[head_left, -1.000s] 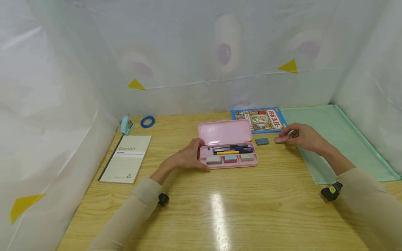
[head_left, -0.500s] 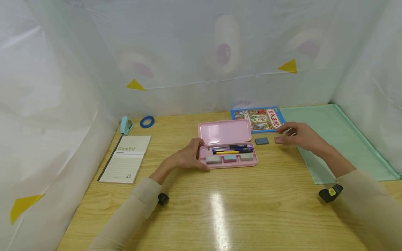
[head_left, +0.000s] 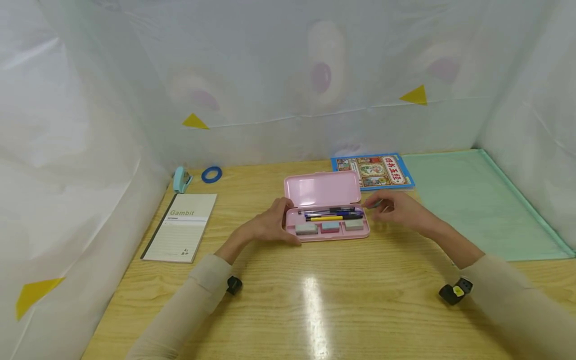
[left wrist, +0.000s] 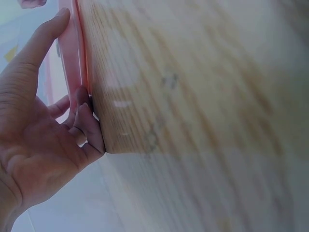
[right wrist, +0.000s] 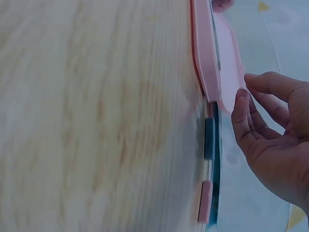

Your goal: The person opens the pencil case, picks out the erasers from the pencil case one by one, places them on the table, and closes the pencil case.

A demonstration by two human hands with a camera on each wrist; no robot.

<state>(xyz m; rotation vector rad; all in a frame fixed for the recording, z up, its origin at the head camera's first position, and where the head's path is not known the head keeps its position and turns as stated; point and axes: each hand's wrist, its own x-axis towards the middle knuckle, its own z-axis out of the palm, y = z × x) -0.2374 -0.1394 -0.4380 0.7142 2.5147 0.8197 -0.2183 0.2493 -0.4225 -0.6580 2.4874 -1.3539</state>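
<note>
A pink pencil case [head_left: 327,238] lies with its lid raised, holding several pens [head_left: 334,218] and a row of three erasers [head_left: 330,227]. My left hand [head_left: 271,224] grips the case's left end, thumb at the front corner and fingers behind, as the left wrist view [left wrist: 72,53] confirms. My right hand [head_left: 398,212] hovers by the case's right end, fingers bent loosely with nothing between them; whether a fingertip touches the lid I cannot tell. In the right wrist view, a blue eraser [right wrist: 209,138] and a pink eraser [right wrist: 205,202] lie on the table; the hand mostly hides them from the head.
Behind the case lies a blue-bordered book [head_left: 373,171]. A green translucent mat [head_left: 490,210] covers the right side. On the left are a notebook [head_left: 180,230], a light blue stapler [head_left: 182,180] and a blue tape ring [head_left: 211,174]. White sheeting surrounds the table.
My right hand has let go of the pink eraser on the table and moved left to the pencil case's right end. My left hand has stayed on the case.
</note>
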